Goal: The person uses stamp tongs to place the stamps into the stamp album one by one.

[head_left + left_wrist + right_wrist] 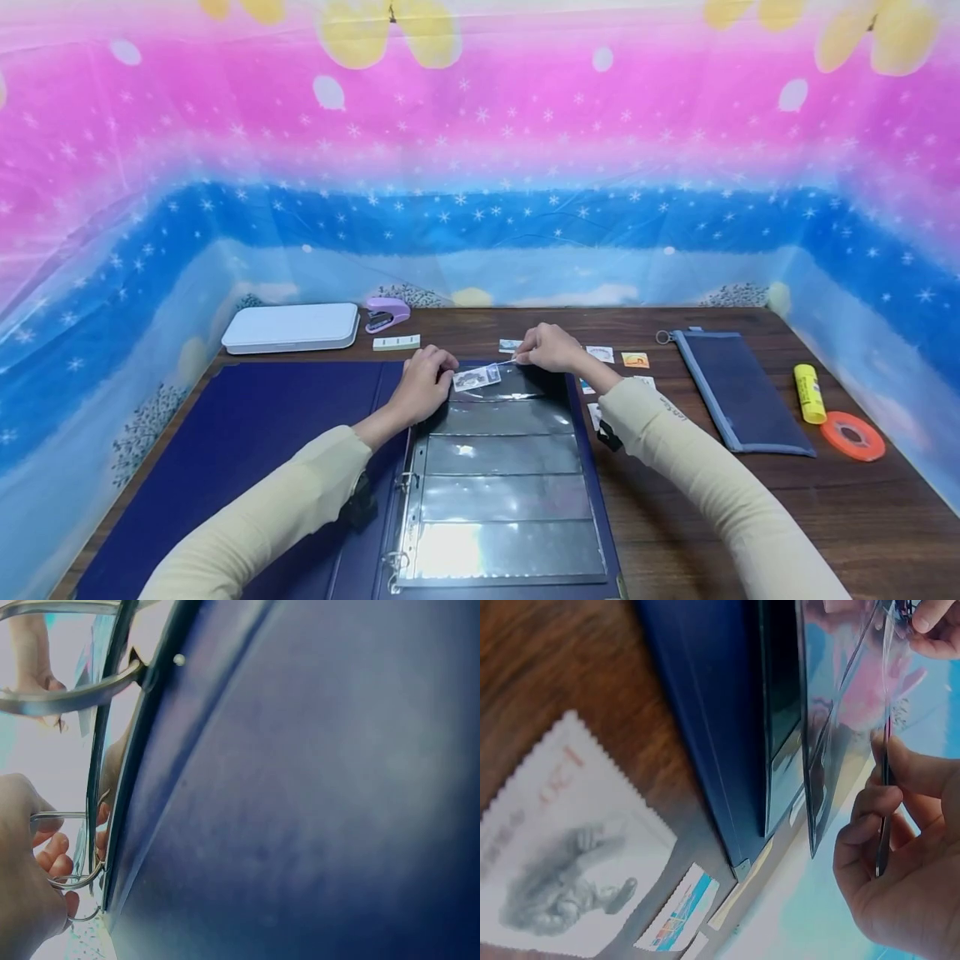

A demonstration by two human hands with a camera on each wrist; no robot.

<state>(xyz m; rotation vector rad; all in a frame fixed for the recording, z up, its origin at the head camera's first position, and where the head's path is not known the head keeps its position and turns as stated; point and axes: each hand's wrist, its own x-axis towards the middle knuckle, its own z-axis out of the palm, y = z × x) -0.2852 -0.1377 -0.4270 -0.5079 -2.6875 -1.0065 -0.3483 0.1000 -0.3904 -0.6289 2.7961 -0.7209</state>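
Observation:
An open navy binder album (285,450) holds a black stock page with clear pocket strips (502,454). At the top strip lies a small grey-and-white stamp (477,378), slightly tilted. My right hand (551,347) grips slim metal tweezers (886,825), whose thin tip reaches left to the stamp's edge. On the stamp's other side, my left hand (426,383) pinches the page's clear film near its upper left, fingers curled at the film in the right wrist view. Metal rings (75,697) run down the binder's spine beside that hand.
Loose stamps (635,360) lie beyond and right of the album. A white case (292,327), a purple stapler (387,313) and a stamp strip (396,342) line the back left. On the right are a mesh zip pouch (738,387), yellow glue stick (810,393) and orange tape roll (852,436).

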